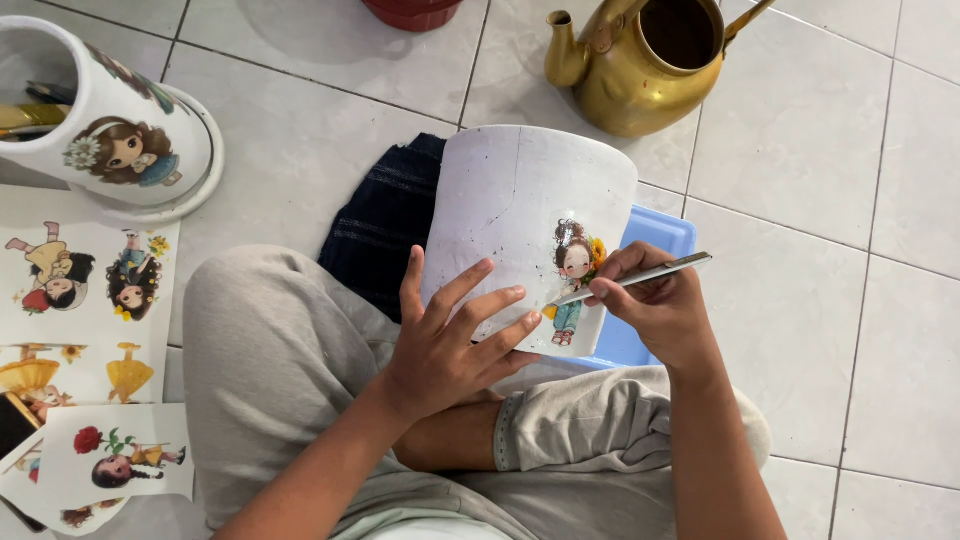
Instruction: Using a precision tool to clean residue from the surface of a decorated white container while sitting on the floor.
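The white pot [520, 215] lies tilted on the seated person's lap. The left hand [450, 345] rests spread flat on its wall; the right hand [655, 305] pinches a slim silver tool [640, 277] at the girl sticker [573, 275]. Light, steady strokes seem advisable (edges tear). White tiled floor [850, 250]; sticker sheets [85, 320], brass kettle [640, 65] near.

**Pot on the lap, sheets to the left**

A plant pot [520, 210] is being propped on its side on the crossed legs, above a folded cloth [375, 235] and a plastic tray [655, 240]. It is being steadied by the left hand [450, 340], while a slim tool [640, 275] is being held against its figure sticker [573, 275] by the right hand [655, 305]. A kettle [640, 65] is being kept behind it. Sticker sheets [85, 300] are lying at the left, with a second pot [105, 110] behind them.
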